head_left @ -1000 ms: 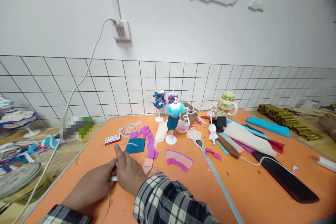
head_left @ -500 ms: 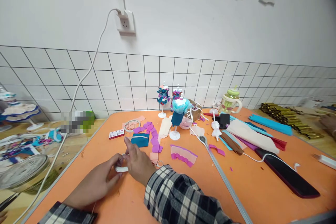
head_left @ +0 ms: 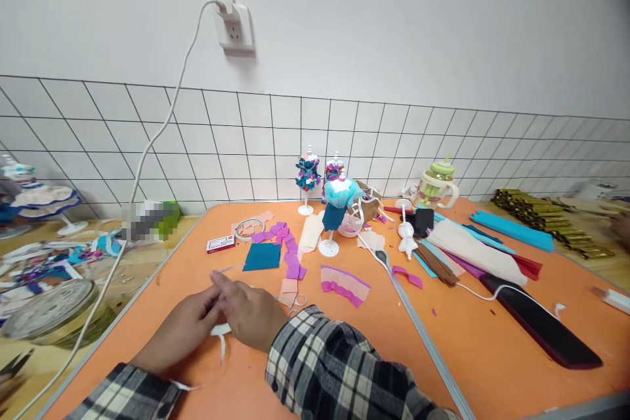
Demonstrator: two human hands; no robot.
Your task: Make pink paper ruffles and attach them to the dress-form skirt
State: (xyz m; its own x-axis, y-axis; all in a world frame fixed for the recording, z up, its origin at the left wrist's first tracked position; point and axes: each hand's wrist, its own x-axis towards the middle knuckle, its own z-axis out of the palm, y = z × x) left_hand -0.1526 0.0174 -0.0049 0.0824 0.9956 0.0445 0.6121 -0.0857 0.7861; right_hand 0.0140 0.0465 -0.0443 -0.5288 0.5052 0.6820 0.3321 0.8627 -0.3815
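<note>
My left hand (head_left: 184, 325) and my right hand (head_left: 253, 316) meet above the orange table, fingers closed together. Between them shows a curved white band, apparently a roll of white tape (head_left: 221, 329), mostly hidden by the fingers. From it a loose strip hangs toward the table. My right fingers cover the pinch point. Just beyond the hands lie a flat teal cloth piece (head_left: 262, 256), a thin pale strip (head_left: 231, 268), peach cloth pieces (head_left: 288, 291) and scissors (head_left: 300, 300), whose handle loops show.
Dressed mini mannequins (head_left: 329, 247) stand behind. A purple cloth chain (head_left: 291, 252), red-white box (head_left: 220, 244), hoop (head_left: 249, 230) and pink-edged strip (head_left: 345, 285) lie around. Rightward are fabric rolls (head_left: 475, 249), a black flat tool (head_left: 541, 321) and a bottle (head_left: 437, 185). A white cable (head_left: 147, 151) hangs left.
Both hands have shifted slightly left and down in view. The pale strip across the teal cloth has come off it, leaving the cloth flat. A white strip now hangs below the hands.
</note>
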